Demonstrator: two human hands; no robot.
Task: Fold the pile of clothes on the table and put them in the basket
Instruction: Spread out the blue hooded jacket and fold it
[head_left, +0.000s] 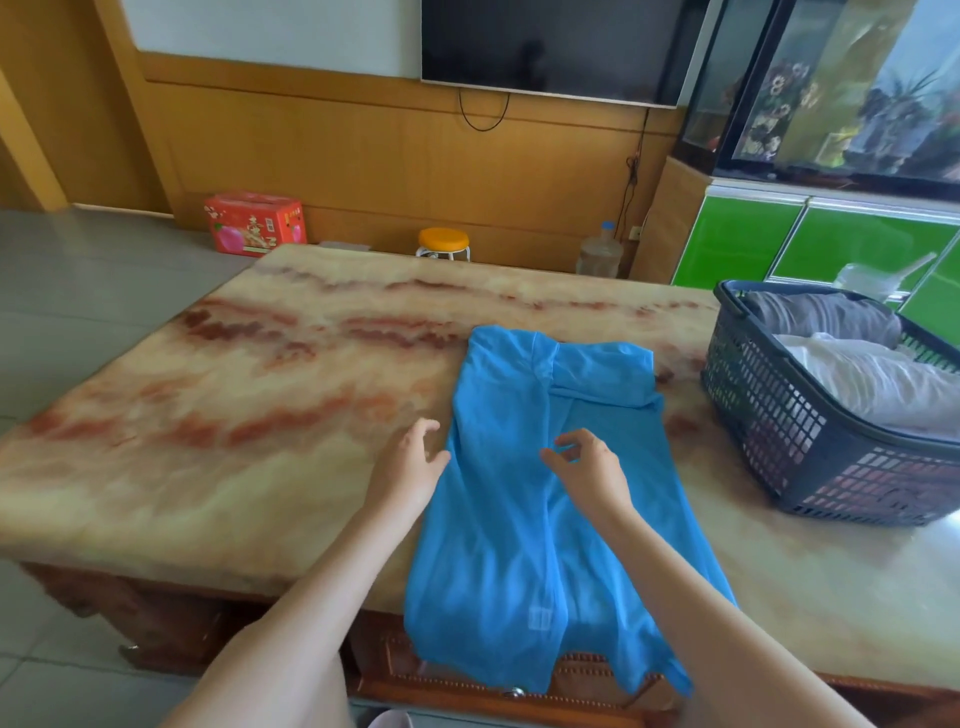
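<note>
Forearms are entering at 6 o'clock, reaching up over the near table edge. Hanging past that edge is the hem of the shirt, a thin blue garment folded lengthwise into a narrow strip; its long axis is running from 6 toward 12 o'clock, collar end pointing away toward 12, hem pointing at the person. One sleeve is lying crosswise over the far end.

Left hand is hovering at the strip's left edge, fingers spread and loosely curled, holding nothing. Right hand is sitting over the strip's middle, thumb and forefinger curving toward each other with a gap between; whether cloth is pinched there cannot be told.

Table, marbled in cream and red, is carrying the shirt at centre. At 3 o'clock, well apart from the shirt, the basket is standing on the table's right end, already holding a white and a grey garment.

Judged step: cross-folding the strip, hem toward collar.

Risks, as judgement: the slippery, overhanging hem may be dragging the strip off the near edge if both hands lift at once; a one-sided lift could be skewing the lengthwise fold or shaking the sleeve loose; carrying a loose bundle toward 3 o'clock could be letting it unfold.
</note>
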